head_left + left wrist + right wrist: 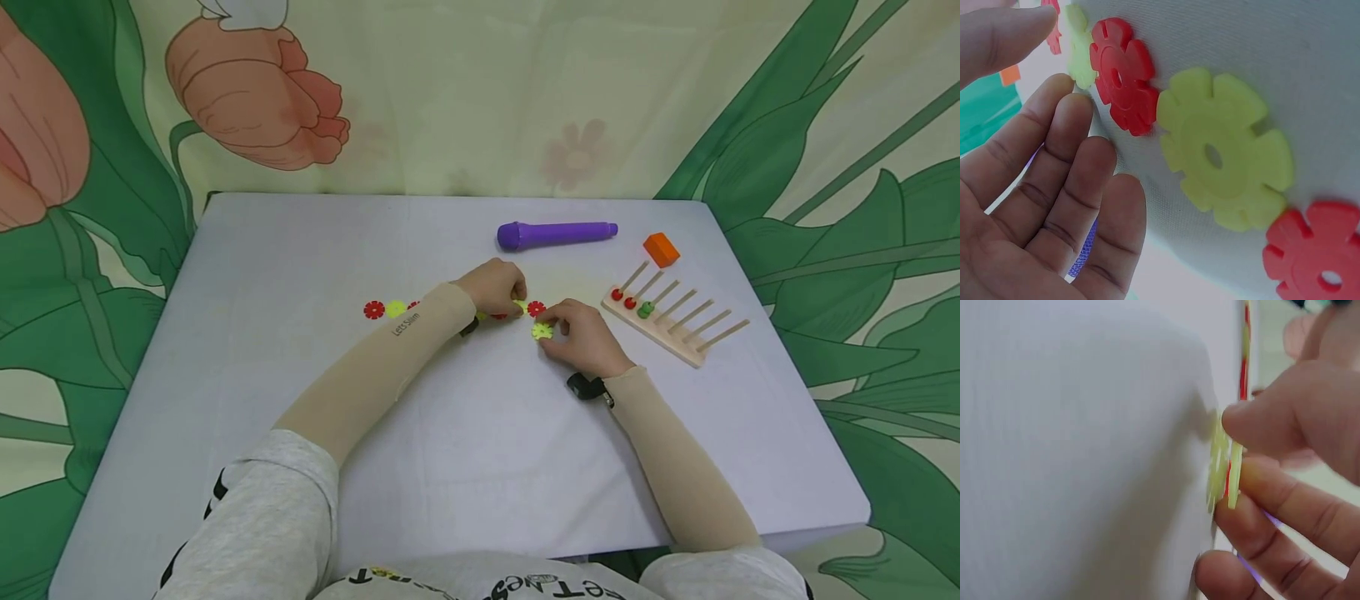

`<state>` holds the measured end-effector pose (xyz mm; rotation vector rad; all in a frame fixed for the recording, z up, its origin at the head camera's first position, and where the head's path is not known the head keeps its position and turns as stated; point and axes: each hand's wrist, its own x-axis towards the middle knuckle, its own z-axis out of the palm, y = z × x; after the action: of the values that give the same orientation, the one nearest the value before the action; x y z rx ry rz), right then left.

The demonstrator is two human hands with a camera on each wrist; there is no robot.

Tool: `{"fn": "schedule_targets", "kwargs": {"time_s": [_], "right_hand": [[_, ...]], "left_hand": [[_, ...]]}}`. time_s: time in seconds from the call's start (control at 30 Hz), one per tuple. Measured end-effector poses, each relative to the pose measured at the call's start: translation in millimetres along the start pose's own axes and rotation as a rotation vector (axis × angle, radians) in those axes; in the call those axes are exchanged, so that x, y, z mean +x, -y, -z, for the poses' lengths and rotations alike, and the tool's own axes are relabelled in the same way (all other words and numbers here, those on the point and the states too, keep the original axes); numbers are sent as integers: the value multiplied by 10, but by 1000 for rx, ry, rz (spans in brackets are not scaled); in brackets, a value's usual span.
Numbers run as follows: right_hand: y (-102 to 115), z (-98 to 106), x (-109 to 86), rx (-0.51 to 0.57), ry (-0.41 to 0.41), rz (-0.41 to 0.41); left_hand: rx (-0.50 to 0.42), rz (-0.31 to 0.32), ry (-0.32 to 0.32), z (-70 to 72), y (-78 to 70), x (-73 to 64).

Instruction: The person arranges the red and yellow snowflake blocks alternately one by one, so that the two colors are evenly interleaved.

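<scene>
Red and yellow notched plastic discs run in an alternating row across the white table, including a red disc [373,310] at its left end and a red disc [536,308] at its right. Over the right part of the row is my left hand [497,286], fingers loosely extended and the thumb apart in the left wrist view, beside a red disc [1124,76] and a larger-looking yellow disc [1225,150]. My right hand [588,333] pinches a yellow notched disc [542,332] between thumb and fingers, just in front of the row's right end. My left forearm hides part of the row.
A wooden peg board [663,332] with slanted pegs stands to the right, red and green beads on its left pegs. Behind it lies an orange block [662,249]. A purple toy microphone [557,235] lies toward the table's [360,225] back edge.
</scene>
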<state>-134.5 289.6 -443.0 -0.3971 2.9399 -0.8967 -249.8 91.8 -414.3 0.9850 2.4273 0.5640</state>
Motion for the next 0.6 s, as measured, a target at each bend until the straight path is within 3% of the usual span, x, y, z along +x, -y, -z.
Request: {"fn": "schedule_targets", "kwargs": {"time_s": [0.27, 0.6], "right_hand": [[-143, 81, 119, -45, -78, -130], [-247, 88, 189, 11, -62, -215]], "left_hand": [[-21, 17, -2, 9, 5, -34], [-28, 14, -3, -5, 16, -2]]}}
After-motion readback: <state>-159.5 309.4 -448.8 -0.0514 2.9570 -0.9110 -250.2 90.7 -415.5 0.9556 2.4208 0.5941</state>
